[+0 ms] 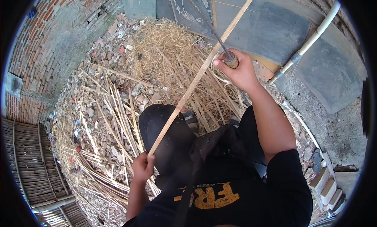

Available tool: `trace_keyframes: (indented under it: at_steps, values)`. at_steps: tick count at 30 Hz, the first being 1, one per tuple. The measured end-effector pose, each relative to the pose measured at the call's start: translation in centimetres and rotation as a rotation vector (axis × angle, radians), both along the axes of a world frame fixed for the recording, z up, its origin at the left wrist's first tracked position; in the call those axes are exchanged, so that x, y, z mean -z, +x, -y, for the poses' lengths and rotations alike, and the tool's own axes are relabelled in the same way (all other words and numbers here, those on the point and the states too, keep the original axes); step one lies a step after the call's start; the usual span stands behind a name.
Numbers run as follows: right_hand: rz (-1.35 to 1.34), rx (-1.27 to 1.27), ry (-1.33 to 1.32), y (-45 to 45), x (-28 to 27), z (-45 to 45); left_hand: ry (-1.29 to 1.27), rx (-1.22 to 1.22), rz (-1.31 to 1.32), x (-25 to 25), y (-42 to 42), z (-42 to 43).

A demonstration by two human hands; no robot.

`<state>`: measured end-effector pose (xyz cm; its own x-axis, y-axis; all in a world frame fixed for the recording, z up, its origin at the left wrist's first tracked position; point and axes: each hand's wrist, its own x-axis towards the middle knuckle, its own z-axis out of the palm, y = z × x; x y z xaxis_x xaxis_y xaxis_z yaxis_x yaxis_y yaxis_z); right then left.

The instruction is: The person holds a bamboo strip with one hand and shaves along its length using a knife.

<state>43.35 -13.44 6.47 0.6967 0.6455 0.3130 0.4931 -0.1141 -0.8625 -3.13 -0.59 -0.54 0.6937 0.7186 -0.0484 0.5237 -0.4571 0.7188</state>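
Observation:
My left hand (143,169) is closed around the lower end of a long, flat bamboo strip (195,81). The strip slants up and to the right across my knee, past my right hand. In my right hand (242,72) is the round wooden handle of a long knife (215,33), its narrow dark blade pointing up and to the left. The blade crosses the strip near the handle; I cannot tell whether its edge touches the strip. My right thumb lies close beside the strip.
Thin shavings (165,46) are heaped in front of my feet. Split bamboo strips (118,109) lie on rubble at left. A brick wall (43,50) and a bamboo-slat panel (29,160) stand left. Grey boards (267,30) and a white pipe (314,36) are at right.

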Motion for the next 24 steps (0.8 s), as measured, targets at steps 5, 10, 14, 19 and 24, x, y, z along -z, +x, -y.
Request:
trace_keyframes:
  at_steps: [5, 10, 14, 19, 24]
  values:
    - [-0.17, -0.051, -0.075, -1.3, -1.2, -0.1, 0.037, 0.006, 0.004, -0.1, 0.0, 0.0]
    - [-0.231, -0.007, -0.053, -2.2, -1.5, -0.5, 0.154, -0.045, -0.022, 0.4, -0.3, 1.0]
    - [-0.303, -0.022, -0.044, -1.4, -0.7, -0.4, 0.336, -0.048, 0.0, 1.6, -0.6, 1.4]
    - [-0.371, -0.059, 0.075, -1.5, -1.4, 0.1, 0.376, -0.051, -0.028, 1.3, -0.6, 1.6]
    - [-0.509, -0.036, 0.11, -0.8, -0.9, 0.2, 0.525, -0.05, -0.007, 1.5, -0.7, 1.5]
